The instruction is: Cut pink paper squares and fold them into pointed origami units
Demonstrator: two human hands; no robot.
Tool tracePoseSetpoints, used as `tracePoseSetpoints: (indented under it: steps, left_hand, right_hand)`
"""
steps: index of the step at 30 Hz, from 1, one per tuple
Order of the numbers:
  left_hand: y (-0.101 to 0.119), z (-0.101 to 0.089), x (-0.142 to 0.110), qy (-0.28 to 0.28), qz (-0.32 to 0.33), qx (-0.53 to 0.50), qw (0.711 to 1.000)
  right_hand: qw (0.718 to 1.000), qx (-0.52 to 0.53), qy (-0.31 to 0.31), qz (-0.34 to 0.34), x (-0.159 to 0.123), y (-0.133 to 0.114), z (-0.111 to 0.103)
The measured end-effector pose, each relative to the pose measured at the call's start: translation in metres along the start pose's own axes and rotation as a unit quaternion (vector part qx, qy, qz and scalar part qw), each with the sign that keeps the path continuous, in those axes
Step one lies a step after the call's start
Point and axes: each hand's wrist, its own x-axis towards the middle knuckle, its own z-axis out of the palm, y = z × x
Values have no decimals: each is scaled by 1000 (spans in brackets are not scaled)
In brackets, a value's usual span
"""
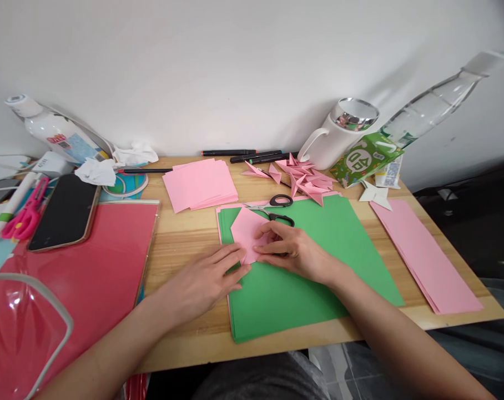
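A folded piece of pink paper point(244, 229) with a pointed outline lies on the green paper stack point(302, 289). My left hand point(212, 273) grips its lower left corner, fingers together and thumb below. From the other side, my right hand point(291, 249) pinches the right edge with bent fingers, which hide part of the fold. Just behind the right hand, small scissors point(272, 209) with black handles lie on the stack, their blades partly covered by the folded paper.
Pink square sheets point(202, 183) lie at the back. Folded pink pieces point(304, 178) are heaped near a white mug point(337, 133). Pink strips point(427, 255) lie right. At left are a phone point(64, 211), pink scissors point(27, 214) and a red folder point(110, 244).
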Motion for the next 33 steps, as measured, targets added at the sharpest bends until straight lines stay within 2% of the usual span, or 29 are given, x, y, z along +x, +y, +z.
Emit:
tracePoseSetpoints:
  steps: [23, 33]
  left_hand:
    - [-5, 4, 4, -13, -37, -49, 998]
    - [-9, -5, 7, -20, -60, -144, 988]
  right_hand:
    - [997, -73, -14, 1, -2, -5, -1]
    - [998, -59, -20, 3, -2, -5, -2]
